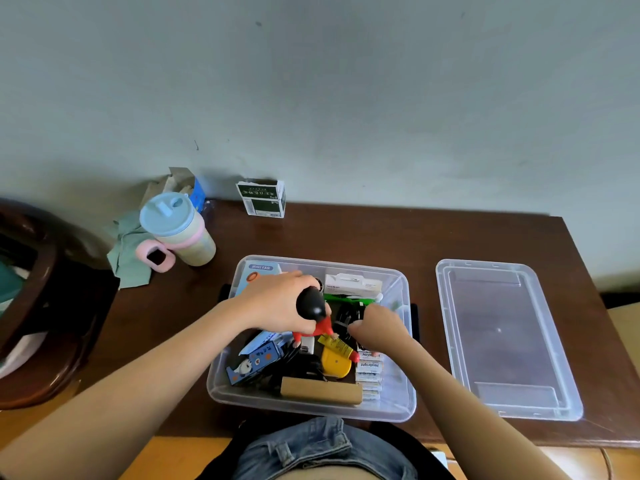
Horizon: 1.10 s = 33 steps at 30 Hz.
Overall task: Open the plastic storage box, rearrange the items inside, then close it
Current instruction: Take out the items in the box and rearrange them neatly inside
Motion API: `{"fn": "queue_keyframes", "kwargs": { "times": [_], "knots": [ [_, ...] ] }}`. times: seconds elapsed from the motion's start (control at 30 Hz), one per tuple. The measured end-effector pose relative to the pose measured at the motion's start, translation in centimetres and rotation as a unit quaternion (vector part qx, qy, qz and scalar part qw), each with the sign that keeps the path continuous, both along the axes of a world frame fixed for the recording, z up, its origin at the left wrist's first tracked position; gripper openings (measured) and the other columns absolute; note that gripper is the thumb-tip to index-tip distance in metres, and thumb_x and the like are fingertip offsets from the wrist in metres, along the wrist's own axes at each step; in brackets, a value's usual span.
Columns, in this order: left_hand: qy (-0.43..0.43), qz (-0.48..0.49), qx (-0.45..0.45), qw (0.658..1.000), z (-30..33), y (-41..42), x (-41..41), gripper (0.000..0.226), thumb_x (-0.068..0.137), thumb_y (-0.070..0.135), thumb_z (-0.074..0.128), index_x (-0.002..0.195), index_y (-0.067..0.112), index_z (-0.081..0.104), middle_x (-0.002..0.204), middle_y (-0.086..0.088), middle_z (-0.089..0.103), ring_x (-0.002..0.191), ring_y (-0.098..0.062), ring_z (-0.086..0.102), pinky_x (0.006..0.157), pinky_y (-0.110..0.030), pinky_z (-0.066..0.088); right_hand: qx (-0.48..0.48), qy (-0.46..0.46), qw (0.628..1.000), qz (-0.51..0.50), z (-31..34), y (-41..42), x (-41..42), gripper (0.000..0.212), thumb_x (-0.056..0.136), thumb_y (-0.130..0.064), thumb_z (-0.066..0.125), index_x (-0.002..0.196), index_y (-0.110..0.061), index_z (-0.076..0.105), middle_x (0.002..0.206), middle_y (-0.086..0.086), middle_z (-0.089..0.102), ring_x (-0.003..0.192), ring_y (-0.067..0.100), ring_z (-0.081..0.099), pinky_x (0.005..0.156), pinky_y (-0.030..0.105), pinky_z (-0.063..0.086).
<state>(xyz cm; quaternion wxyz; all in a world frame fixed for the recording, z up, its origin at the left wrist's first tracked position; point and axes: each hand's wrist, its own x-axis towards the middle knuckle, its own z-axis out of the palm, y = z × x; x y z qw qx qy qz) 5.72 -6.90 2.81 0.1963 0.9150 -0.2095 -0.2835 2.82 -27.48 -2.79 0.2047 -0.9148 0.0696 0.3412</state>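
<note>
Two bare hands work inside a clear plastic storage box (313, 408) at the lower centre of the frame, and we read the scene from left to right. At the far left edge we see part of a dark wooden chair (41, 306). Next, toward the upper left of the brown table (363, 233), a pastel cup (180, 230) with a blue lid and pink handle stands beside a crumpled green cloth (126, 252), with an opened blue carton (188, 187) behind it against the wall. A dark green and white packet (263, 199) stands upright further along the wall.

In the box, the left hand (277, 303) is wrapped around a small figure (313, 310) with a black head and red body, fingers curled over its top, holding it above the contents. Under and behind that hand lie a "MINI FAN" carton (258, 271) and a blue panda-printed box (256, 363). A yellow object (336, 362), a brown cardboard tube (322, 391) and white labelled packs (370, 367) fill the near half.

The right hand (379, 327) reaches in beside the figure, fingers curled down among black items (348, 315) near a green package (346, 299); we cannot tell whether it grips anything. A white carton (353, 285) sits at the box's far side.

At the right of the frame, the clear lid (505, 337) lies flat on the table, just beside the box.
</note>
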Motion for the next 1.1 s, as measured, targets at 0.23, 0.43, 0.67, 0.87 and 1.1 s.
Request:
{"fn": "queue_keyframes", "kwargs": {
  "times": [0.23, 0.43, 0.67, 0.87, 1.1],
  "knots": [
    [0.024, 0.14, -0.125, 0.982, -0.2, 0.6, 0.0, 0.032, 0.069, 0.054, 0.053, 0.1, 0.045, 0.049, 0.091, 0.019, 0.062, 0.077, -0.003, 0.066, 0.063, -0.023, 0.053, 0.016, 0.042, 0.999, 0.019, -0.6, 0.3, -0.6, 0.027, 0.082, -0.028, 0.053, 0.062, -0.016, 0.04, 0.059, -0.001, 0.046, 0.056, 0.017, 0.046, 0.05, 0.024, 0.033],
    [0.034, 0.239, -0.195, 0.951, -0.6, 1.3, -0.4, 0.022, 0.08, 0.055, 0.046, 0.098, 0.043, 0.051, 0.082, 0.019, 0.064, 0.062, -0.005, 0.069, 0.054, -0.023, 0.054, -0.064, -0.051, 0.997, -0.001, -1.7, 1.6, -0.2, 0.029, 0.088, -0.007, 0.046, 0.117, -0.006, 0.046, 0.084, 0.005, 0.062, 0.08, 0.024, 0.062, 0.057, 0.028, 0.042],
    [-0.01, 0.309, -0.212, 0.927, -1.3, 1.0, -0.4, 0.028, 0.079, 0.055, 0.045, 0.094, 0.032, 0.051, 0.082, 0.011, 0.063, 0.078, -0.006, 0.063, 0.069, -0.033, 0.055, -0.12, -0.06, 0.99, 0.044, -2.9, 3.1, 1.1, 0.014, 0.089, -0.014, 0.06, 0.102, -0.01, 0.059, 0.097, 0.006, 0.068, 0.086, 0.023, 0.066, 0.059, 0.025, 0.041],
    [-0.01, 0.334, -0.264, 0.905, -1.8, 1.0, -0.3, 0.024, 0.08, 0.054, 0.049, 0.093, 0.033, 0.053, 0.089, 0.006, 0.066, 0.07, 0.002, 0.065, 0.064, -0.028, 0.058, -0.076, -0.055, 0.996, 0.008, -3.3, 3.3, 1.0, 0.008, 0.084, -0.01, 0.053, 0.078, -0.014, 0.053, 0.082, 0.003, 0.062, 0.071, 0.022, 0.057, 0.054, 0.025, 0.04],
    [-0.002, 0.37, -0.304, 0.878, -1.9, 0.9, -0.3, 0.034, 0.075, 0.057, 0.053, 0.092, 0.028, 0.055, 0.087, 0.006, 0.067, 0.068, -0.005, 0.068, 0.053, -0.028, 0.057, -0.076, -0.064, 0.995, 0.013, -4.0, 3.5, 0.8, 0.019, 0.091, -0.031, 0.058, 0.083, -0.015, 0.051, 0.08, 0.002, 0.062, 0.078, 0.023, 0.062, 0.056, 0.027, 0.041]
  ]
}}
